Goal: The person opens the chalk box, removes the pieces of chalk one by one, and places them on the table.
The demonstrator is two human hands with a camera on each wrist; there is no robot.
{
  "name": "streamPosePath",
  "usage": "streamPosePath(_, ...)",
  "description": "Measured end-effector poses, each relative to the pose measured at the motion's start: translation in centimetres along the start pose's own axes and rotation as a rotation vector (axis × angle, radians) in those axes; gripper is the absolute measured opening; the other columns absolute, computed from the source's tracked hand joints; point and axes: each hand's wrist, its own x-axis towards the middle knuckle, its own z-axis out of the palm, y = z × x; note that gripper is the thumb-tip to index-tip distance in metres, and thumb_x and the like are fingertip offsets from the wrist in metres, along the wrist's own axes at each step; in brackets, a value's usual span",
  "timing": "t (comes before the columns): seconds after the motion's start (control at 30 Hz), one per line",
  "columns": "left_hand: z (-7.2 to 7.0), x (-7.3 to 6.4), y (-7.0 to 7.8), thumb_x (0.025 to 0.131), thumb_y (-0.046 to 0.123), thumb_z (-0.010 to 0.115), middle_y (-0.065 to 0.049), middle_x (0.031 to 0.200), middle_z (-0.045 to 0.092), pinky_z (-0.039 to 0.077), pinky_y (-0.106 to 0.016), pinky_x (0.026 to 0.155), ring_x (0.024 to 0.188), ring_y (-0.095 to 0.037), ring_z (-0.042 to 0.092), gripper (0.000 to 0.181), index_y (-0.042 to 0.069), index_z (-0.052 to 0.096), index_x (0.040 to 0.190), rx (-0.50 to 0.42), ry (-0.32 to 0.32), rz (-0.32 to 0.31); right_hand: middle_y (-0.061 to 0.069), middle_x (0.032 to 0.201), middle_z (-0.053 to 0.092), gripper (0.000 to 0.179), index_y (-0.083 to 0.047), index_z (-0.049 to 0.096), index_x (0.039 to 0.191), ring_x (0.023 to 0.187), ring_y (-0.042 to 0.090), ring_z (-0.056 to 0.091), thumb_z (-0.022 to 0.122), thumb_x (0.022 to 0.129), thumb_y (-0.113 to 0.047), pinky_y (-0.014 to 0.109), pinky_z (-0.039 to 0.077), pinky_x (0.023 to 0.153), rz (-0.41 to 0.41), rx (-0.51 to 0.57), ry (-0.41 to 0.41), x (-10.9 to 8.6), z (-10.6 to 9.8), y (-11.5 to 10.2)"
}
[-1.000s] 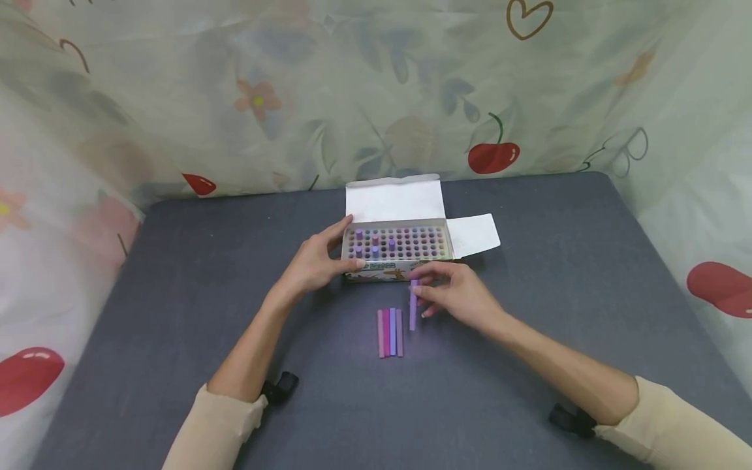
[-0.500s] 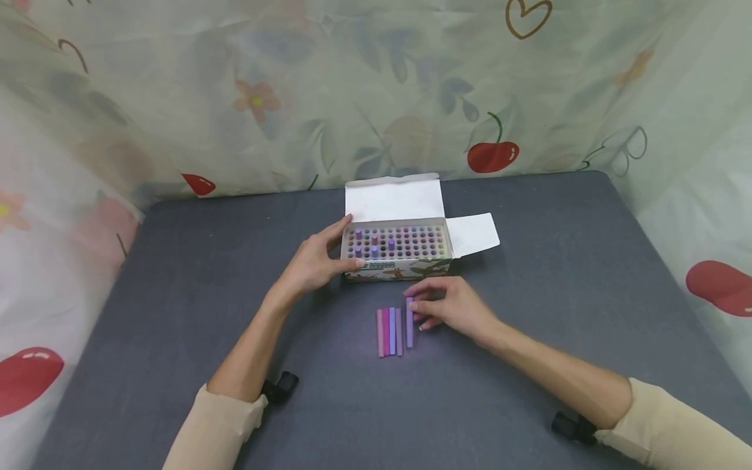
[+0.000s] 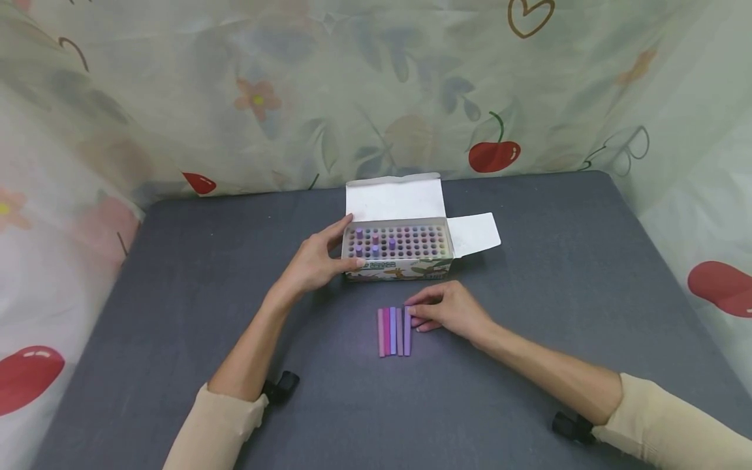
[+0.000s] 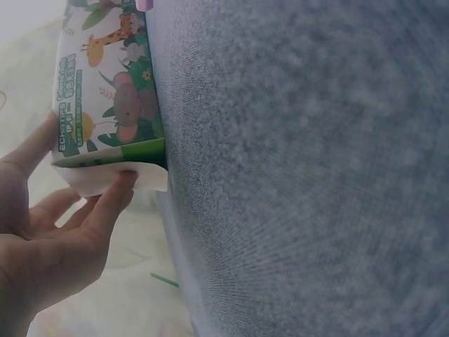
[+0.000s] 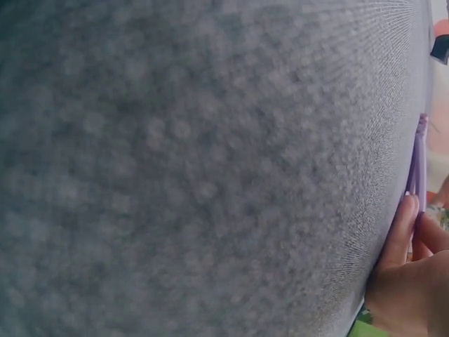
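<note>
My right hand (image 3: 451, 310) pinches the upper end of a purple chalk stick (image 3: 407, 336), which lies low at the right end of a row of pink and purple chalk sticks (image 3: 390, 333). Behind the row is an open cardboard chalk box (image 3: 405, 269) with a grid of round holes; several purple and pink sticks poke up on its left side. My left hand (image 3: 317, 261) grips the box's left end, thumb at the front corner. In the left wrist view, fingers (image 4: 112, 200) touch a white flap beside the printed animals. The right wrist view has the held purple stick (image 5: 421, 168) at its edge.
The box's white lid (image 3: 395, 200) stands up at the back, and a side flap (image 3: 474, 235) sticks out to the right. A dark grey cloth (image 3: 499, 391) covers the table. Patterned curtains (image 3: 376, 85) hang behind and at both sides.
My right hand has brought the purple chalk stick down from near the box front, toward me and slightly left, beside the row. The left hand and box have stayed put.
</note>
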Motion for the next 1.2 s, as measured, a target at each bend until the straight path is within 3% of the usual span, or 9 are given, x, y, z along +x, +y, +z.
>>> streamPosePath(0.6, -0.1, 0.2, 0.2, 0.088, 0.027, 0.079, -0.008, 0.160, 0.031, 0.034, -0.045, 0.113, 0.144, -0.026, 0.035, 0.088, 0.027, 0.026, 0.159, 0.008, -0.013, 0.010, 0.017, 0.096, 0.074, 0.022, 0.005, 0.074, 0.109, 0.081, 0.023, 0.074, 0.073, 0.089, -0.004, 0.035, 0.059, 0.070, 0.016, -0.031, 0.007, 0.0, -0.2, 0.1)
streamPosePath(0.97, -0.4, 0.3, 0.3, 0.087, 0.028, 0.079, -0.008, 0.160, 0.031, 0.035, -0.044, 0.113, 0.144, -0.026, 0.035, 0.088, 0.028, 0.027, 0.158, 0.001, -0.021, 0.010, 0.018, 0.096, 0.072, 0.022, 0.005, 0.071, 0.109, 0.084, 0.029, 0.073, 0.074, 0.089, -0.006, 0.041, 0.060, 0.070, -0.102, -0.057, -0.048, 0.0, -0.6, -1.1)
streamPosePath(1.2, -0.2, -0.1, -0.1, 0.088, 0.029, 0.079, -0.007, 0.160, 0.030, 0.035, -0.045, 0.112, 0.145, -0.025, 0.033, 0.088, 0.030, 0.026, 0.158, -0.015, -0.017, 0.006, 0.016, 0.094, 0.073, 0.021, 0.003, 0.073, 0.107, 0.080, 0.032, 0.072, 0.075, 0.089, -0.009, 0.039, 0.060, 0.069, -0.208, -0.204, -0.052, 0.0, -1.0, -2.8)
